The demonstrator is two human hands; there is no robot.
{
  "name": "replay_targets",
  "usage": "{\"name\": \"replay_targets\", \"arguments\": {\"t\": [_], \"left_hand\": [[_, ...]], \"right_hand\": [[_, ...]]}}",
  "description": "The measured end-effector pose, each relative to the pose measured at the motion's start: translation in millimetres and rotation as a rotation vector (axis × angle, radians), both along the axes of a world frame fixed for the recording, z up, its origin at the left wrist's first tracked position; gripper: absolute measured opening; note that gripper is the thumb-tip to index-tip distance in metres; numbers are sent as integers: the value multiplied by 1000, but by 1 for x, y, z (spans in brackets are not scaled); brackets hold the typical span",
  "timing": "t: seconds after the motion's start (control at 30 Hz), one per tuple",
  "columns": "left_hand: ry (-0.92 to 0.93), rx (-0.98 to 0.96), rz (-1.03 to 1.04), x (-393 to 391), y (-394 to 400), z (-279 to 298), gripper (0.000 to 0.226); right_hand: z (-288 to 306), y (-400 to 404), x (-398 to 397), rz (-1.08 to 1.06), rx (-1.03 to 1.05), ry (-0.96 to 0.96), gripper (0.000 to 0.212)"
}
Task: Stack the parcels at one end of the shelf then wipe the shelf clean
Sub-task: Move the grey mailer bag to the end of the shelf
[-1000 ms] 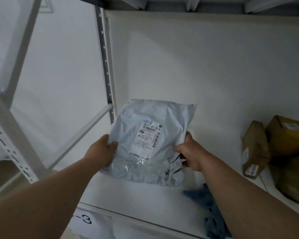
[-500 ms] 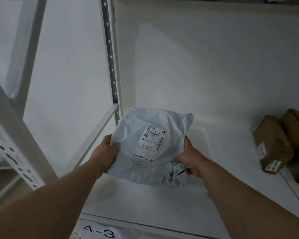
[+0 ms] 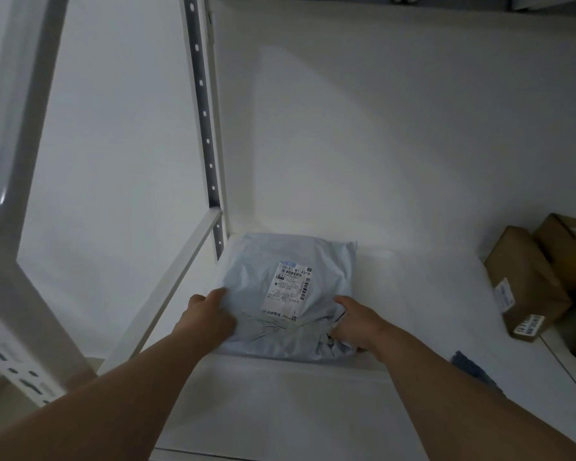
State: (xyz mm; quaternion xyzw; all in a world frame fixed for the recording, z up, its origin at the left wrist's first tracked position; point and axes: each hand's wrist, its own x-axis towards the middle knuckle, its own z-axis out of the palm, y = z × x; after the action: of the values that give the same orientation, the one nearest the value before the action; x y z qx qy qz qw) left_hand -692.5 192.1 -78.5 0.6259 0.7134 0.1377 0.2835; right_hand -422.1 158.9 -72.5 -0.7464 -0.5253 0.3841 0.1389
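Two hands are seen at the lower centre of the frame setting a grey mailer bag (image 3: 286,297) down in the left end of the white shelf (image 3: 413,294), close to the perforated upright (image 3: 203,128). Half a second earlier the bag was held tilted up off the board; now it is laid nearly flat, its label facing up, pushed toward the back corner. The left hand (image 3: 210,316) is clamped on the bag's near left edge, and the right hand (image 3: 358,322) is curled round its crumpled near right corner. Brown cardboard boxes (image 3: 529,287) are left well apart at the right edge, so the stacking is judged barely begun. A blue cloth (image 3: 469,367) is glimpsed beside the right forearm, unused.
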Motion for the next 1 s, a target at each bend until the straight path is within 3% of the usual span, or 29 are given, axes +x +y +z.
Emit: {"name": "replay_targets", "arguments": {"t": [0.33,0.53,0.7,0.8,0.9,1.0], "left_hand": [[99,-37,56,-3,6,-3,37],[192,-32,-14,-2,8,-7,44],[245,-20,-40,-5,9,-9,42],[386,-39,-44,-1,3,-3,41],[551,198,-121,11,-6,3,47],[485,402,-340,32,-9,6,48]], "right_hand": [[4,13,-6,78,47,-246,45],[-2,14,-7,92,-26,-266,22],[-9,6,-4,134,-60,-237,59],[-13,-2,0,159,-79,-297,62],[-12,-11,6,141,132,-377,53],[-12,-18,8,223,242,-404,37]]}}
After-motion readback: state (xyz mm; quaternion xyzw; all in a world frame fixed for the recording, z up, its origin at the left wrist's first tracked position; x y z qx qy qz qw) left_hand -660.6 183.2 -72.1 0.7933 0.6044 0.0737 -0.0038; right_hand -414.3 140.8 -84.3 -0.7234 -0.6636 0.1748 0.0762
